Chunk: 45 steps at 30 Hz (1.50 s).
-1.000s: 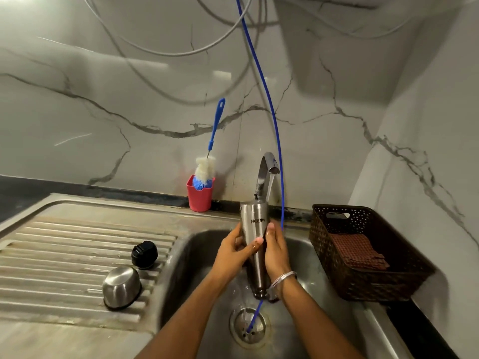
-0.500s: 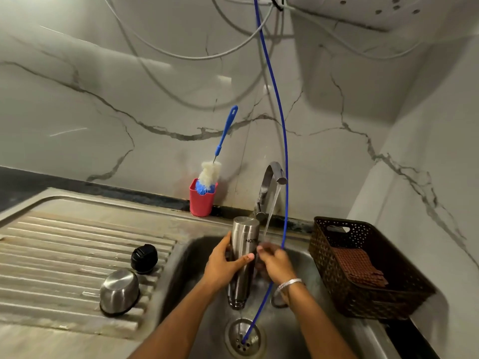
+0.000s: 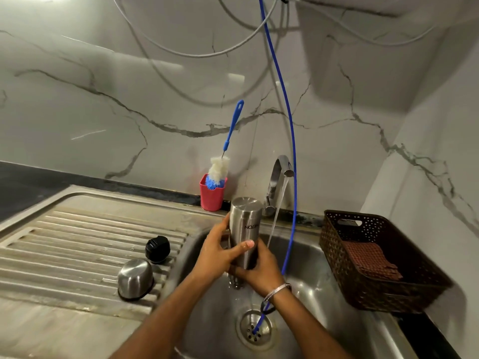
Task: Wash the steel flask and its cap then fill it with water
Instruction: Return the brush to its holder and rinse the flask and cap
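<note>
**Flask now clear of the tap stream, mouth down over the basin**

Flask (image 3: 245, 230) position is the change: a second ago the steel body stood under the tap (image 3: 278, 174), and it has since shifted to the left of the falling water, which now runs past it on the right. It is upside down, its logo inverted, with water trailing from the lower end. I judge this to be draining a rinse; filling is still to come.

The left hand (image 3: 215, 255) wraps the body, thumb across the front; the right hand (image 3: 259, 268) grips the lower part from the other side.

The black cap (image 3: 157, 248) and the steel cup lid (image 3: 134, 278) lie on the ribbed drainboard (image 3: 64, 244), near the basin's left edge. A blue hose (image 3: 291, 151) hangs just beside the right wrist, and a woven basket (image 3: 375, 257) crowds the right rim. Open room lies leftward and straight down into the sink (image 3: 311, 260).
</note>
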Motion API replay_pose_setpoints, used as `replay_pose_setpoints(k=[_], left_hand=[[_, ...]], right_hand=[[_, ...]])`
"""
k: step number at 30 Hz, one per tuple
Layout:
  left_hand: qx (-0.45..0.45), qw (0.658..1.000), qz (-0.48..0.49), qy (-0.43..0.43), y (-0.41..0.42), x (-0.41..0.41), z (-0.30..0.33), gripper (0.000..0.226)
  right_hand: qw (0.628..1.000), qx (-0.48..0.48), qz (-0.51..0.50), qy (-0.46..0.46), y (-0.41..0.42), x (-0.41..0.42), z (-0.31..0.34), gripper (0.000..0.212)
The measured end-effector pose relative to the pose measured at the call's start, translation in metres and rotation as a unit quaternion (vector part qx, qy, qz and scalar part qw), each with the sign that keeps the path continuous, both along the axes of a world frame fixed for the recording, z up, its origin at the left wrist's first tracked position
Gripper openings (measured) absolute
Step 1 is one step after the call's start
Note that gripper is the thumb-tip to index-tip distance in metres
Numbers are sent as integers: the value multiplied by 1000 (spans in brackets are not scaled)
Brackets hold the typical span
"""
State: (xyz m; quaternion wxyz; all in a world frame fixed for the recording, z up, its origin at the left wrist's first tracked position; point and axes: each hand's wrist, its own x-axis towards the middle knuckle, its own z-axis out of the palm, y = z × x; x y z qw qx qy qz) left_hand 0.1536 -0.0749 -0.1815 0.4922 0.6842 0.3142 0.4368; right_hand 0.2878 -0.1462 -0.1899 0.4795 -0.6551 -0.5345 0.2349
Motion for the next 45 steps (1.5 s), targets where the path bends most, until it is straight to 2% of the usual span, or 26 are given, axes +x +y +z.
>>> replay_pose_setpoints(k=[3, 5, 8, 10, 13, 14, 16, 17, 19, 22, 23, 26, 28, 30, 32, 33, 37, 39, 42, 43, 45], left_hand=[[13, 999, 1, 38, -6, -10, -17, 63], [50, 999, 10, 19, -9, -13, -10, 66], [123, 992, 8, 12, -8, -20, 4, 79], [127, 988, 4, 84, -10, -24, -1, 83], [121, 973, -15, 198, -13, -28, -15, 91], [140, 973, 2, 184, -13, -26, -14, 87], [184, 977, 26, 102, -16, -24, -3, 78], [210, 974, 32, 73, -16, -22, 2, 77], [221, 974, 19, 51, -15, -21, 2, 80], [129, 987, 1, 101, -10, -25, -15, 81], [125, 986, 11, 111, -9, -26, -18, 80], [168, 983, 40, 67, -15, -24, -7, 79], [192, 980, 41, 33, -23, -15, -1, 65], [174, 982, 56, 55, -25, -10, -11, 59], [121, 988, 40, 84, -24, -14, -18, 69], [122, 988, 34, 93, -20, -16, -20, 73], [199, 979, 38, 31, -27, -14, -1, 81], [206, 976, 40, 51, -27, -9, -5, 82], [137, 980, 35, 139, -18, -17, -21, 82], [146, 978, 31, 148, -16, -20, -21, 83], [185, 976, 30, 111, -13, -23, -15, 89]], right_hand=[[999, -29, -8, -31, -1, -9, -12, 48], [998, 33, -43, -36, -1, -13, -10, 45], [985, 152, -76, -9, 4, -16, 1, 59], [985, 149, -86, 18, 6, -17, -7, 54], [995, 70, -76, 11, 1, -18, -20, 52], [994, 75, -77, 5, -1, -20, -17, 54], [987, 129, -97, 16, -1, -21, -7, 54], [981, 156, -114, 24, 0, -20, -3, 51], [981, 151, -119, 16, 1, -21, 0, 48], [995, 50, -65, -63, -2, -17, -11, 53], [996, 27, -54, -73, -4, -16, -13, 54], [990, 104, -90, -34, -5, -17, -9, 51], [979, 169, -114, 14, -5, -20, -6, 52], [982, 146, -121, 10, -3, -23, -11, 50], [993, 77, -93, -16, -4, -24, -18, 42], [995, 62, -80, -19, -5, -25, -19, 41], [975, 176, -133, -27, -4, -27, -4, 50], [979, 152, -131, -24, -1, -27, -6, 50], [993, 24, -100, -60, -2, -24, -23, 43], [993, 23, -101, -65, -4, -24, -23, 43], [988, 81, -119, -63, -5, -23, -14, 51]])
